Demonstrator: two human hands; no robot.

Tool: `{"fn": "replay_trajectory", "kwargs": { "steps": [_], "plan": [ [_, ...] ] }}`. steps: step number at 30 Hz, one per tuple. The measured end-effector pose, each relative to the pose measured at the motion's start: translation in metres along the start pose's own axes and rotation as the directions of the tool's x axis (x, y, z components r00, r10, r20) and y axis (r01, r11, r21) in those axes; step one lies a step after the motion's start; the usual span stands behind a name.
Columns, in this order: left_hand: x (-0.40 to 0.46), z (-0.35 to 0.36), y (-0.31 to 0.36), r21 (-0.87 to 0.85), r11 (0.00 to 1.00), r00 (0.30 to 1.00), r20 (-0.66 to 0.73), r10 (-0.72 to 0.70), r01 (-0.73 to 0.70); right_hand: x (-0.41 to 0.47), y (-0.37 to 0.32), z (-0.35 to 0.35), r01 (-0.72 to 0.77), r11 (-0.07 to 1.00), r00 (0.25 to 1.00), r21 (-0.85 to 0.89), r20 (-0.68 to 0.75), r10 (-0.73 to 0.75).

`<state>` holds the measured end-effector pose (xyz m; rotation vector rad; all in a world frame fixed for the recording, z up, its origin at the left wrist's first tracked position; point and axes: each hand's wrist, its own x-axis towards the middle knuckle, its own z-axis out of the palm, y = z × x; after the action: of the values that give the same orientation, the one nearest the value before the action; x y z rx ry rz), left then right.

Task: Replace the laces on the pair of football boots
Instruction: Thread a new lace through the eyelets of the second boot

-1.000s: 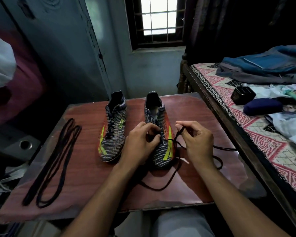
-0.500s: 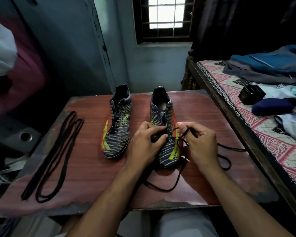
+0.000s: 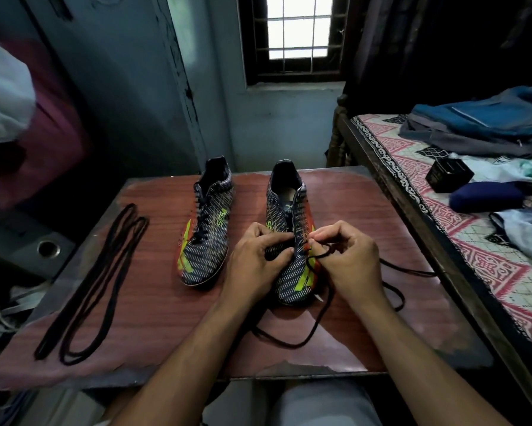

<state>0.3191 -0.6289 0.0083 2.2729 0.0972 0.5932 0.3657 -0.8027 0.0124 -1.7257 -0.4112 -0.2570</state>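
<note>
The right boot (image 3: 292, 241) stands toe-toward-the-person on the worktop (image 3: 366, 210), steadied by the left hand (image 3: 255, 265) gripping its forefoot. Just right of it, the right hand (image 3: 347, 259) pinches the black lace (image 3: 317, 309) at an eyelet — likely threading. The spare laces (image 3: 89, 287) wait well left of that boot — apparently for later.

Barred window (image 3: 294, 27), blue walls (image 3: 129, 72)

Two dark boots with white dashes and yellow-green stripes stand side by side on the table, toes toward the viewer. The left boot (image 3: 207, 229) is laced in black. The right boot (image 3: 290, 241) has its collar open, a black lace (image 3: 317, 321) trailing loose from its eyelets. Spare laces (image 3: 95, 284), black and looped, lie at the table's left.
</note>
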Motion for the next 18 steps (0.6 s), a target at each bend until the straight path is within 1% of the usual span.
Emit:
{"fn": "replay_trajectory", "kwargs": {
  "steps": [8,12,16,18],
  "plan": [
    [-0.0004,-0.0004,0.0004,-0.027,1.0,1.0,0.002,-0.003,0.003,-0.0006,0.0,0.0021,0.049,0.998,0.999,-0.04,0.007,-0.048],
    [-0.0012,-0.0002,-0.0013,-0.039,0.999,1.0,0.011,0.005,-0.005,-0.0004,0.0006,0.0007,0.042,0.999,0.999,-0.021,0.031,-0.041],
    [-0.0006,0.0002,-0.0026,-0.047,0.999,1.0,0.013,0.02,-0.019,-0.0016,0.0031,0.0027,0.082,0.986,0.996,-0.146,0.036,-0.078],
    [-0.0001,-0.0001,-0.0022,-0.05,0.999,1.0,0.024,0.019,-0.018,-0.0016,0.0055,0.0032,0.078,0.981,0.997,-0.179,0.034,-0.073]
  ]
}}
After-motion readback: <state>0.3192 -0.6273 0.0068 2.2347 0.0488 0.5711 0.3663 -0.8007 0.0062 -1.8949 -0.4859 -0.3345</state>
